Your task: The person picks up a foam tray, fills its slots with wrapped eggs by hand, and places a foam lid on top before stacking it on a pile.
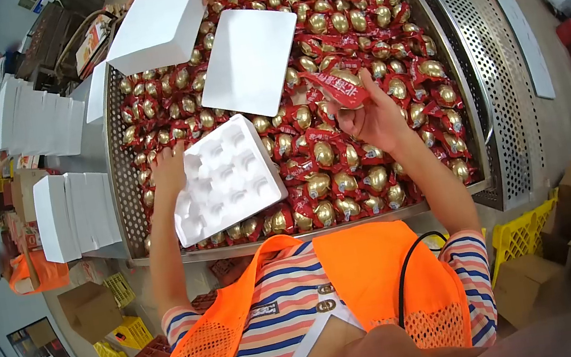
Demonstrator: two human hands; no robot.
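Shown holding a red-wrapped piece (340,89) in the right hand (381,118) above a metal bin (129,211). Seen with the left hand (169,173) at the edge of the white moulded tray (230,180); cannot tell whether gripping.

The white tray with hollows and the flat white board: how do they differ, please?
The tray has rows of hollows; the board has a plain upper face. The tray shows a thick side wall, while the board looks thinner. The left hand is at the tray's edge; no hand is on the board. Both are white and lie on red-and-gold packets.
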